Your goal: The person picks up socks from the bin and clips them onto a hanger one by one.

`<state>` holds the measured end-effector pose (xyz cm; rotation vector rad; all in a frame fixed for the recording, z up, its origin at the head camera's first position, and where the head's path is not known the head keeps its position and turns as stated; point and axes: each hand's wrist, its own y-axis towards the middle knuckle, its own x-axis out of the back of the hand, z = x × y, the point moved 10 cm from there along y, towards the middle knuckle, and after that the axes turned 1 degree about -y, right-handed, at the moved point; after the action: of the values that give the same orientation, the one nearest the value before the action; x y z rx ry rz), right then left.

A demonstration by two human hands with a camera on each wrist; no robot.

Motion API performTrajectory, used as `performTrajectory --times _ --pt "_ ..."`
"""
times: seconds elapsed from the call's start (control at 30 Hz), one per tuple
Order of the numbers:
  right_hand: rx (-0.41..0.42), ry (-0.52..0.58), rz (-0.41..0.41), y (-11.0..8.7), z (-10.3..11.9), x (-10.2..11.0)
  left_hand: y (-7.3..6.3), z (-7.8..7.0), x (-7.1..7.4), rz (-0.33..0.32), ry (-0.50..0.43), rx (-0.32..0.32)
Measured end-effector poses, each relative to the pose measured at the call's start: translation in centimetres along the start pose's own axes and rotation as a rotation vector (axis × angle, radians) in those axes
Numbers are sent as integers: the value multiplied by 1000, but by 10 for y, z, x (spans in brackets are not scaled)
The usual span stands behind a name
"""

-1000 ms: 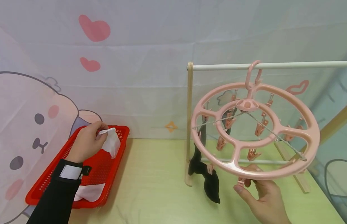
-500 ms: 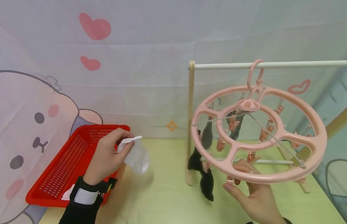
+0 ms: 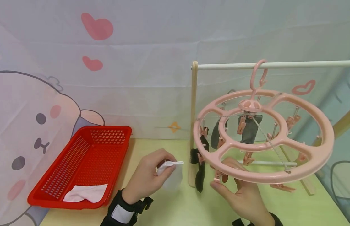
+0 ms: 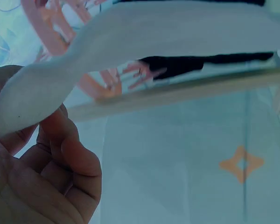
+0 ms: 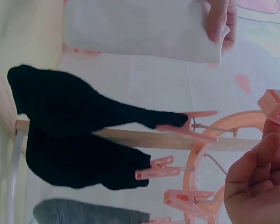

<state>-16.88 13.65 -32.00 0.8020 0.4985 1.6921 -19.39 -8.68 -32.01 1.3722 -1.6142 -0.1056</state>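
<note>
My left hand (image 3: 148, 174) pinches a white sock (image 3: 175, 179) by its opening, and the sock dangles above the table. In the right wrist view the white sock (image 5: 140, 30) hangs beside two black socks (image 5: 74, 100), apart from them. My right hand (image 3: 244, 199) is under the near rim of a round pink clip hanger (image 3: 262, 178), thumb and fingers squeezing a pink clothespin (image 3: 217, 175). That clothespin (image 5: 276, 105) bears no sock. The black socks (image 3: 200, 177) and grey socks (image 3: 250, 130) hang from other clips on the ring.
A red basket (image 3: 70, 205) stands at left with another white sock (image 3: 88, 192) in it. The hanger hooks over the white bar (image 3: 226, 67) of a rack with wooden posts (image 3: 193, 110). A printed cloth backdrop (image 3: 152, 62) rises behind the table.
My left hand has lifted the white sock out of the basket and carried it right, toward the hanger. The hanger has turned, and my right hand has shifted left with its clothespin.
</note>
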Motion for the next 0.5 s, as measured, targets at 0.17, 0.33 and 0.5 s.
performTrajectory --times 0.17,0.33,0.5 --pt "-51 19 11 3 -6 -6 -1 -7 -32 57 -18 -25" --pt "-98 29 19 6 -10 -10 0 -19 -54 86 -29 -101" --pt "-46 116 22 10 -7 -14 0 -27 -67 110 -39 -139"
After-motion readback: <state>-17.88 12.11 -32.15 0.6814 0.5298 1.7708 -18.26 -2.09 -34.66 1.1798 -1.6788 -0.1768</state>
